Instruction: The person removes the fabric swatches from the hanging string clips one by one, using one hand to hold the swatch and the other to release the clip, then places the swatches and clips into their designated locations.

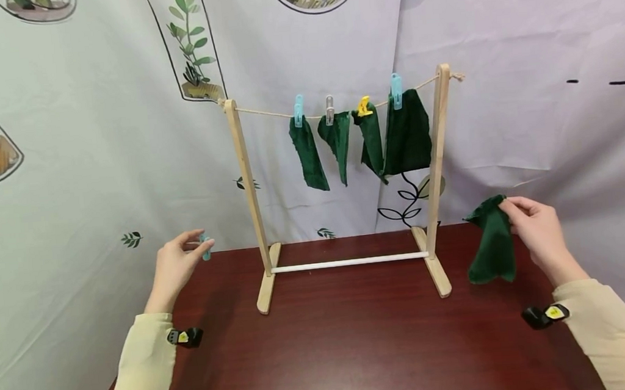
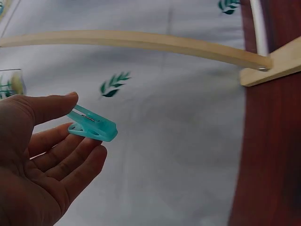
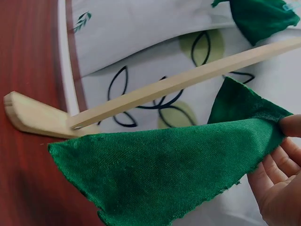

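Note:
Left of the wooden rack, my left hand (image 1: 177, 264) pinches a light blue clothespin (image 2: 94, 126) between thumb and fingers. Out to the right, my right hand (image 1: 538, 232) grips a green cloth (image 1: 493, 245) by its upper edge, and the cloth hangs down in a fold. Between the hands stands the small drying rack (image 1: 248, 182) with a string (image 1: 267, 112) across its top. Several green cloths (image 1: 407, 138) hang from the string, held by blue clothespins (image 1: 298, 111), a clear clothespin (image 1: 330, 110) and a yellow clothespin (image 1: 364, 106).
The rack's wooden feet (image 1: 267, 290) stand on a dark red table (image 1: 346, 345), joined by a white rod (image 1: 351, 262). Behind it hangs a pale curtain (image 1: 121, 143) printed with plants. A small black device (image 1: 186, 338) sits at each wrist.

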### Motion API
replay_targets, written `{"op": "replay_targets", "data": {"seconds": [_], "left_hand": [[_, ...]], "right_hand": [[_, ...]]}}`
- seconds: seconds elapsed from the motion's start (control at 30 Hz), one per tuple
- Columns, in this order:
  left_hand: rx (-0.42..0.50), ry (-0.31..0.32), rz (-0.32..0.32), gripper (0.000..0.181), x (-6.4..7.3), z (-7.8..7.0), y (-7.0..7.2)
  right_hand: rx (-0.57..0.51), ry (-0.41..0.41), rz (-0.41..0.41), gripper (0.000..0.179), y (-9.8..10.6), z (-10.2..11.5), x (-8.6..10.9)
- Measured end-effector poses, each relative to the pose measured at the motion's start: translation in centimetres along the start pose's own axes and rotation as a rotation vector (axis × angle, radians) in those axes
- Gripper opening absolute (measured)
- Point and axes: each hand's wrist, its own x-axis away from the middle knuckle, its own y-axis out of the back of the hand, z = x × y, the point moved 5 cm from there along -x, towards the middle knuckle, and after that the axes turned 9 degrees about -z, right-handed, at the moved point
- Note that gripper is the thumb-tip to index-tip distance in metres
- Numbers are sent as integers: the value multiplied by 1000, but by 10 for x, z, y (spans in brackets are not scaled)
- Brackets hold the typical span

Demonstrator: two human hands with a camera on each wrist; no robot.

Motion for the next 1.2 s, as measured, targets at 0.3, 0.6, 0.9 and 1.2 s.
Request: {"op": "replay_targets", "data": {"seconds": [0.3,0.6,0.9,1.2], "left_hand": [[-30,2,42,58,11,21,-27],[-31,59,110,55,26,43,-48],[-11,94,145,50,33,58,-67],[-7,127,181,47,37,60,-87]], "right_hand": [[97,-52,-14,10,-2,-32,7],[164,-88,-4,12,-5,-60,16],[279,-89,2,54,-15,-78,21],[404,-60,45,60,-24,-93,21]]}}
